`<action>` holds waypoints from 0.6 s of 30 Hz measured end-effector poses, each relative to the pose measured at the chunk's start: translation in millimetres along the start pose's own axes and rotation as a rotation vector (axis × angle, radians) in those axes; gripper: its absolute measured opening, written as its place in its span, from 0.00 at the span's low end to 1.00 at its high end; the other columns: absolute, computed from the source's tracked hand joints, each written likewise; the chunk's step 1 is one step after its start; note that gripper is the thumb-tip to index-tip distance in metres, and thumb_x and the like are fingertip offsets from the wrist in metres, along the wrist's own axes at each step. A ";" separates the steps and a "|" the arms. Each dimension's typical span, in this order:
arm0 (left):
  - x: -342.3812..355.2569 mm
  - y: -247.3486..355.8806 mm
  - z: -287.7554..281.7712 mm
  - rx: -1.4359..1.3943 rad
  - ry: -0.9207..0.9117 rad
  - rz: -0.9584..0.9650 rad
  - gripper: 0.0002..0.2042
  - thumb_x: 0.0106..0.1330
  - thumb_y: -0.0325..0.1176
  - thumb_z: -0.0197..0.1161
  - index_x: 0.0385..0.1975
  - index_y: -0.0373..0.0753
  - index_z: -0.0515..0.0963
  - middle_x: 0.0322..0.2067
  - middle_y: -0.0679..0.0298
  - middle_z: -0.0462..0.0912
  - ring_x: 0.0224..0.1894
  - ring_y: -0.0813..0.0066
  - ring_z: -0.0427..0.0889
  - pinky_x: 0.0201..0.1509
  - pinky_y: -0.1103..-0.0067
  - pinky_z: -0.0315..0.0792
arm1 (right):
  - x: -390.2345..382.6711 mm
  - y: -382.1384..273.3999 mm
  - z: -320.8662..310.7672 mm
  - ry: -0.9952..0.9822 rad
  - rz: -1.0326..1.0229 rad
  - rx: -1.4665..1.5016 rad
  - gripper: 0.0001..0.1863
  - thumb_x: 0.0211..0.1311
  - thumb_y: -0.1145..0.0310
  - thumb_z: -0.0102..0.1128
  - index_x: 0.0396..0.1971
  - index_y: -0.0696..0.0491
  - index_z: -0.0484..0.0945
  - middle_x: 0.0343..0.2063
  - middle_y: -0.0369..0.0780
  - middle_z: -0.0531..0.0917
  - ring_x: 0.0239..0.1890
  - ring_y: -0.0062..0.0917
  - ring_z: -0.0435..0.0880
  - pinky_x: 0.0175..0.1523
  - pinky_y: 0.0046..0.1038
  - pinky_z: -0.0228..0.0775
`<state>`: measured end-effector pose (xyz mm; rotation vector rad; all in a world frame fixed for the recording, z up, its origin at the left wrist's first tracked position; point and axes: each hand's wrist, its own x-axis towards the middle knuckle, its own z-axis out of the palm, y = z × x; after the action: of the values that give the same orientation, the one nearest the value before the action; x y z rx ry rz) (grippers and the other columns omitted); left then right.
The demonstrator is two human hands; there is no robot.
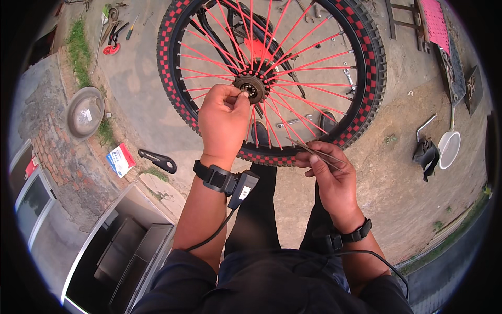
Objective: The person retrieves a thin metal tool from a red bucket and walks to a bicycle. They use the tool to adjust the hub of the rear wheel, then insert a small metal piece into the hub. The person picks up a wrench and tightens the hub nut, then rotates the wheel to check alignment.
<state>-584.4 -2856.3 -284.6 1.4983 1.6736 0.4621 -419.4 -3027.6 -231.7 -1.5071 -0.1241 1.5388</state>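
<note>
A bicycle wheel with red spokes and a black tyre (374,68) checked in red faces me, its hub (256,86) near the middle. Small bearing balls show in the hub's round opening. My left hand (222,125) is closed in a pinch at that opening; whatever lies between its fingertips is too small to make out. Near the tyre's lower edge, my right hand (334,183) grips thin metal tweezers (299,143), their points toward the spokes. Through the spokes I see black and red bicycle parts (256,48) on the ground, and my shoes.
Wrenches (295,121) lie on the concrete behind the wheel. To the left are a round metal basin (73,112), a red and white box (120,159) and a black chain guard (157,160). At right sit a bent black piece (426,157) and a pale round pan (449,149).
</note>
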 end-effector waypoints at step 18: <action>9.6 5.5 4.2 -0.328 0.021 -0.197 0.13 0.61 0.24 0.70 0.40 0.33 0.73 0.26 0.71 0.75 0.26 0.86 0.71 0.30 0.83 0.68 | 2.7 -0.8 -4.4 0.005 0.002 0.021 0.13 0.76 0.74 0.56 0.57 0.54 0.77 0.45 0.39 0.88 0.47 0.23 0.88 0.47 0.22 0.75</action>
<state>-577.2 -2847.1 -286.3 1.0834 1.6499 0.6127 -414.8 -3027.6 -234.2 -1.4950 -0.1036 1.5340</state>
